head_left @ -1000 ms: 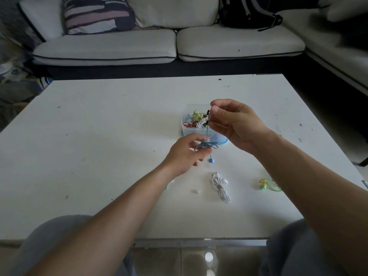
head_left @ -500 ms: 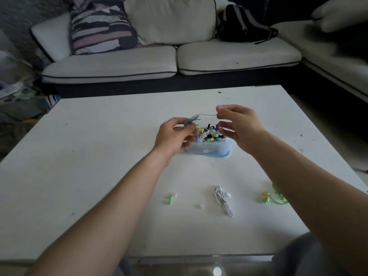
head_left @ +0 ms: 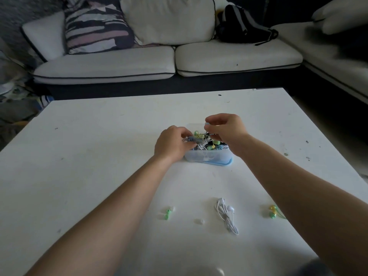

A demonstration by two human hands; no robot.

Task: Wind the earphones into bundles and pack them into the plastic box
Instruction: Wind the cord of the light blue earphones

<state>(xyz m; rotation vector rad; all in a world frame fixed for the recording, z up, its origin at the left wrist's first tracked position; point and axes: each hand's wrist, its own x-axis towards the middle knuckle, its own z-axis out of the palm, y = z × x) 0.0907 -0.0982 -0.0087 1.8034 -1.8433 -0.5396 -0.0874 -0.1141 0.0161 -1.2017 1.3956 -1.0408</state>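
While left hand (head_left: 173, 144) pinches grey-blue earphone bundle (head_left: 192, 139) over heaped plastic box (head_left: 209, 156), right hand (head_left: 227, 128) pinches its cord.

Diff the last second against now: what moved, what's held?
Left hand carried the blue-grey bundle from in front of the plastic box to over its contents, still gripping it. Right hand, pinching the cable end, came down to the box. Box, white earphones, yellow-green earphones and green earbuds stayed put.
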